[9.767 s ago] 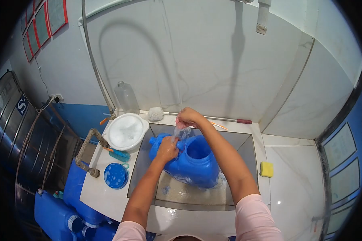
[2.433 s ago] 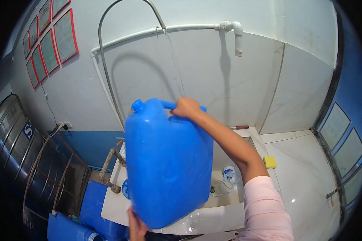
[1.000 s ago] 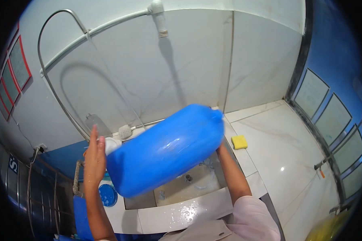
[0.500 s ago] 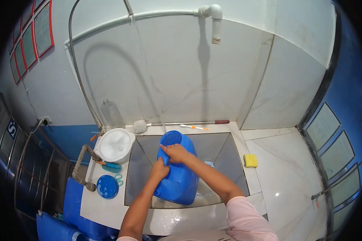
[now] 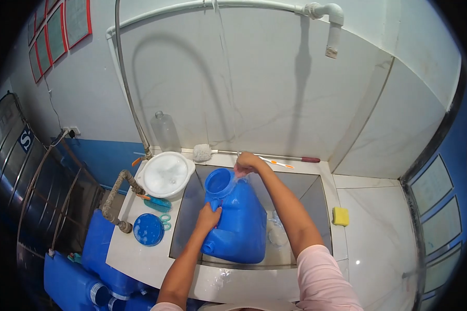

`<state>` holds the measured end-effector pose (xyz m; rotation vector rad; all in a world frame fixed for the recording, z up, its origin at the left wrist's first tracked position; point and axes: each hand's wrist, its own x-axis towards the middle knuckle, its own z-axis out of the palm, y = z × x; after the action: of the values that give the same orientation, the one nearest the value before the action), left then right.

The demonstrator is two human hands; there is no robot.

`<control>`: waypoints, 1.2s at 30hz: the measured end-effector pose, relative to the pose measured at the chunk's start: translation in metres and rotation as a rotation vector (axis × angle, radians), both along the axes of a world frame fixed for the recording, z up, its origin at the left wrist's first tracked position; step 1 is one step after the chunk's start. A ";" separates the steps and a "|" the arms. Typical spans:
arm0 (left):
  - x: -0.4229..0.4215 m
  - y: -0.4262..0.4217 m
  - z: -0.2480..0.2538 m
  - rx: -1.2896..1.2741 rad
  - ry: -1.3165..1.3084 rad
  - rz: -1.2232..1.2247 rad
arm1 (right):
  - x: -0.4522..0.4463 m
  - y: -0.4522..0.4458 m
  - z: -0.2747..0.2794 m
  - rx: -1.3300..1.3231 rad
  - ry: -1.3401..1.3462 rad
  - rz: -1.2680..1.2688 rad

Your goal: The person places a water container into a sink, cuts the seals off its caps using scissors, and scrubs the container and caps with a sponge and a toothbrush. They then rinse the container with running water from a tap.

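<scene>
Hands (image 5: 208, 217) parted — jug (image 5: 242, 223) part-hides sink (image 5: 187, 212), long brush (image 5: 202, 152) beyond.

A white capital "S" on a dark blue label (image 5: 26, 139) marks the ribbed metal tank (image 5: 14, 173) at left, while any print on the red-framed sheets (image 5: 78, 22) above it or the pale panels (image 5: 430, 181) at right is unreadable.

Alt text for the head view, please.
A person's left grip holds a blue jerrycan at a sink; the right grip is beside its open mouth, near falling water. A sudsy basin and yellow sponge flank the sink.
</scene>
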<state>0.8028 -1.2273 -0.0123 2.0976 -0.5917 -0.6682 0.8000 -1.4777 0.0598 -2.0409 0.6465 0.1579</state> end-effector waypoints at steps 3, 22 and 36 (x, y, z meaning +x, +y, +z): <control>0.022 -0.010 -0.023 -0.029 -0.170 -0.129 | 0.006 0.003 0.004 0.467 -0.050 -0.223; 0.036 -0.109 0.003 -0.464 -0.874 -0.434 | -0.004 0.009 0.038 0.305 -0.113 -0.130; 0.003 -0.044 0.007 0.050 -0.012 -0.283 | -0.059 0.057 -0.033 -0.687 -0.165 0.607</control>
<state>0.8054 -1.2712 -0.0051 2.0847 -0.8978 -0.8365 0.7415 -1.4212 0.0271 -2.8327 -0.0706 0.1236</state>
